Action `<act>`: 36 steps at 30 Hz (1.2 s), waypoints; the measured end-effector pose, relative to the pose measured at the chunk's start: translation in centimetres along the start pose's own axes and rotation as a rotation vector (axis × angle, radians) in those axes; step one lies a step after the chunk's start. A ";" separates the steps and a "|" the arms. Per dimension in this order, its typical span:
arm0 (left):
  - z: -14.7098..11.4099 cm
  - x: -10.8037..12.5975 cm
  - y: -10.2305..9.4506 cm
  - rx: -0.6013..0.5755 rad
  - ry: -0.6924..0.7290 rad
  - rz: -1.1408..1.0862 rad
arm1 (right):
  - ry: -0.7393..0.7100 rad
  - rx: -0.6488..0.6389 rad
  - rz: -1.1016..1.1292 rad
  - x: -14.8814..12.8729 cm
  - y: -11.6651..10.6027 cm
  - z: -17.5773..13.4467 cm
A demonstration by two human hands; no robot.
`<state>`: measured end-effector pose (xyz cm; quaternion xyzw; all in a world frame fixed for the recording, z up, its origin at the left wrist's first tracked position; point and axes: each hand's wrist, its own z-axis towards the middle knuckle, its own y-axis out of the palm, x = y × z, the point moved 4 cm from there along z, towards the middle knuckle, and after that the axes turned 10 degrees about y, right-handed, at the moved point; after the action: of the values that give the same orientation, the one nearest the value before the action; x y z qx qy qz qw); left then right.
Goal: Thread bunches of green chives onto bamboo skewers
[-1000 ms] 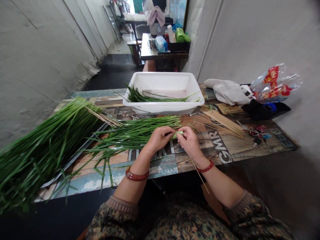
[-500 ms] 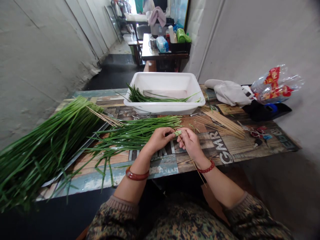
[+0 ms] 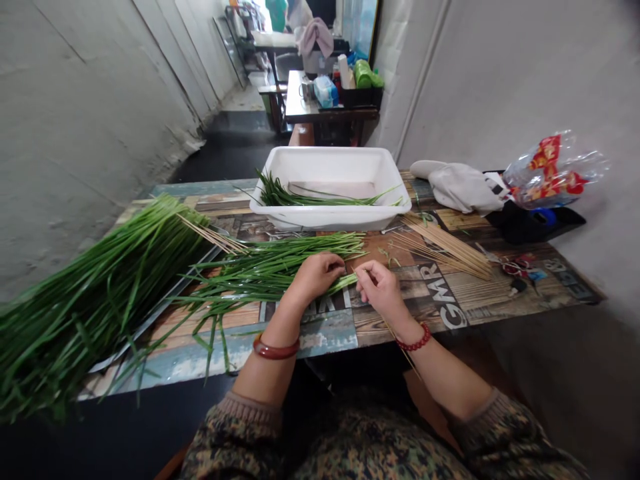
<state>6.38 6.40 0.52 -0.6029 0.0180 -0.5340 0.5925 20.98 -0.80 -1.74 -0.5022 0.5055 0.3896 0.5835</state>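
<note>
A bamboo skewer (image 3: 403, 345) is pinched in the fingers of my right hand (image 3: 383, 288), its length slanting down past the wrist. My left hand (image 3: 316, 275) is curled over pale stem ends (image 3: 346, 281) of garlic chives, which come out from under its fingers toward my right fingertips. How firmly the left fingers grip them is partly hidden. A loose spread of green chives (image 3: 250, 270) lies on the table beside and behind my left hand. More chives form a large heap (image 3: 115, 280) at the left, with a few skewers (image 3: 213, 235) lying across its edge.
A white plastic tub (image 3: 330, 217) holding some chives stands at the table's back. To the right are a fan of skewers (image 3: 450, 245), scissors (image 3: 510, 265), keys (image 3: 517, 285), a pale cap (image 3: 463, 187) and a clear plastic bag (image 3: 550, 170). Another table (image 3: 300, 110) stands beyond.
My hands have moved slightly apart. The stem ends that were raised between my fingertips are now lower, along the table by my left hand. The skewer stays in my right hand.
</note>
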 end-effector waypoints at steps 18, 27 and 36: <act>0.1 0.8 0.6 -0.224 0.181 0.155 | -0.018 -0.011 -0.114 0.0 0.1 -0.4; 0.0 1.2 0.7 -0.261 0.212 0.264 | -0.019 -0.044 -0.169 -0.1 0.1 -1.1; -0.5 1.4 -2.1 0.262 0.045 0.019 | 0.103 0.022 0.107 0.4 -0.5 -0.3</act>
<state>5.35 5.82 2.82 -0.5080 -0.0331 -0.5396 0.6706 21.44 -1.25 -2.08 -0.4874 0.5652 0.3886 0.5404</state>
